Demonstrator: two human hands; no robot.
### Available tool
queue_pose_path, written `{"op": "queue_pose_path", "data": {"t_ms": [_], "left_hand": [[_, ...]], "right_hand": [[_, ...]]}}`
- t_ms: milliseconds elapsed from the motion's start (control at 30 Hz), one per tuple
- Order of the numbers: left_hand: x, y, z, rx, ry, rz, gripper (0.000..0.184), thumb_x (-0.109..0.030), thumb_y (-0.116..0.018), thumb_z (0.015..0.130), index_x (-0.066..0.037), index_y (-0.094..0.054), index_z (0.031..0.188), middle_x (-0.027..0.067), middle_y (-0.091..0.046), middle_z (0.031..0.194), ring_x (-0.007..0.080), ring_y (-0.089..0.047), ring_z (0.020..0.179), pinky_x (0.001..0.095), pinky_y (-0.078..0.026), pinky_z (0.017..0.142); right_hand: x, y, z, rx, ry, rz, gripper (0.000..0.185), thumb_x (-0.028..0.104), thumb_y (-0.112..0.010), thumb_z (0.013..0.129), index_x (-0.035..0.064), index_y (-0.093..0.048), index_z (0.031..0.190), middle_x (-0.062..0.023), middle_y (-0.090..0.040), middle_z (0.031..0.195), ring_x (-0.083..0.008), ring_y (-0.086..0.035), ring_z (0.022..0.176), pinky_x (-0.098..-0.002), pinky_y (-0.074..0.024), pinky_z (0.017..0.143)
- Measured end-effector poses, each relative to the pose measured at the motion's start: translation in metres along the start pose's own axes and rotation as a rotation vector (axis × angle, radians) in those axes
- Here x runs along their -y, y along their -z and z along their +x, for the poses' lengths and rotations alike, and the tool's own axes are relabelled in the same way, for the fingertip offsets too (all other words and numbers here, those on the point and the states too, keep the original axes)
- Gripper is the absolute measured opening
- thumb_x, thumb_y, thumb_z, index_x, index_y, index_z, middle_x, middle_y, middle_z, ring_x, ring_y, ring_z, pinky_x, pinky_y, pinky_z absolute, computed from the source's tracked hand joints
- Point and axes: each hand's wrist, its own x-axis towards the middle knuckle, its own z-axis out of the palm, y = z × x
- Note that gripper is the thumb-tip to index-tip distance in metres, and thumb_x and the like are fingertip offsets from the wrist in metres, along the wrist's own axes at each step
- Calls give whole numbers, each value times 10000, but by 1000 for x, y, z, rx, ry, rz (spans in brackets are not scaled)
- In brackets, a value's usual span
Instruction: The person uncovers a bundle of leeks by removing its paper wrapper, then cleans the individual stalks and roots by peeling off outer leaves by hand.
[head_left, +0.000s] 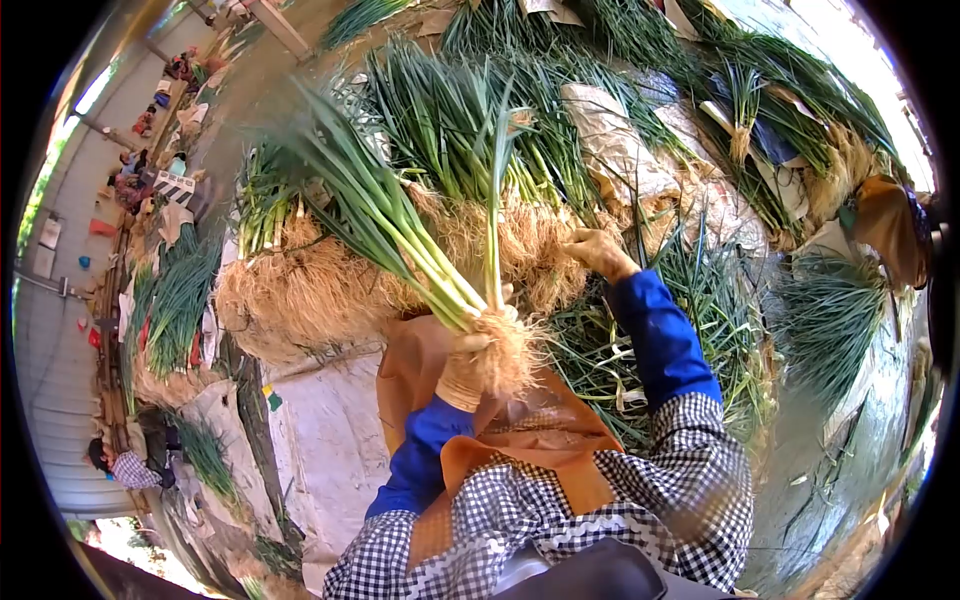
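My gloved left hand (468, 365) is closed around the lower stems of a bunch of green onions (425, 255), just above its tangled tan roots. The leaves fan toward the upper left, and one stalk (495, 200) stands more upright on the right side. My right hand (600, 254), also gloved, reaches forward beside the roots of a large pile of green onions (440, 130). Its fingers point left, slightly bent and parted, with nothing visible in them. A brown apron (415, 365) lies across my lap under the bunch.
Loose trimmed leaves (640, 375) lie below my right arm. More bundles of green onions (835, 310) rest at right and along the back. A pale sack (610, 135) partly covers the pile. White sheeting (330, 430) lies at left; another person (135, 465) sits far left.
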Motion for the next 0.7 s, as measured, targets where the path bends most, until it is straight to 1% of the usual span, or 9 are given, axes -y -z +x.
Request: {"op": "queue_pose_path", "data": {"t_ms": [133,267,333,367,433,533,600,667,700], "left_hand": [[41,4,-3,-262,-48,101,576,-53,-572,662,0,-414,1213,88,-543,950,200,-567,863,362,-505,806],[44,13,-6,-197,-12,28,542,-55,-574,657,-12,-436,1179,124,-523,1071,264,-527,1028,427,-447,916],[41,9,-5,-163,-36,-19,541,-57,-572,656,-17,-437,1178,149,-509,1144,293,-498,1098,452,-422,951],[41,6,-6,-141,-35,-76,539,-58,-571,652,-24,-444,1175,173,-471,1212,316,-465,1141,473,-403,966],[47,9,-7,-132,-7,-129,528,-67,-573,648,-41,-463,1164,219,-363,1346,351,-381,1225,505,-375,984],[74,21,-7,-135,78,-79,458,-77,-571,674,-4,-493,1119,146,-578,1051,256,-589,941,394,-515,831],[88,24,-8,-224,195,-9,372,-54,-571,694,2,-525,1060,110,-610,915,224,-617,830,364,-542,768],[93,20,-7,-259,255,-123,295,-13,-579,682,-32,-547,975,90,-593,889,238,-607,832,393,-525,783],[97,32,-7,-299,232,-84,258,3,-572,686,-50,-549,937,80,-594,889,237,-604,833,395,-523,786]], "right_hand": [[-16,-14,21,-467,-277,-262,498,510,-549,802,31,-649,897,-167,-644,799,-242,-621,768,-366,-485,727],[4,-21,46,-67,-33,-627,507,568,-511,798,108,-670,941,-129,-660,800,-251,-627,761,-344,-482,750],[18,-13,16,-261,-228,-303,410,471,-550,814,124,-662,1000,-89,-669,840,-202,-629,755,-299,-489,729],[-2,-12,-1,-304,133,-71,345,369,-577,831,95,-656,1026,-83,-668,879,-148,-623,750,-259,-491,704],[34,-15,-63,-275,-14,342,260,212,-558,871,33,-614,1051,-78,-649,932,-127,-615,809,-233,-499,688],[19,-63,-126,-57,-253,572,357,290,-562,882,14,-570,1108,-40,-633,964,-105,-574,790,-275,-496,663],[-30,-102,-144,-65,126,296,418,358,-522,894,8,-561,1120,-53,-649,911,-138,-593,731,-301,-499,640],[11,-60,-143,126,-272,-307,459,425,-457,907,25,-594,1087,-107,-655,802,-196,-616,679,-321,-500,626],[0,-62,-138,-233,-235,-147,447,442,-406,919,68,-642,989,-143,-636,713,-266,-615,645,-345,-493,605]]}}
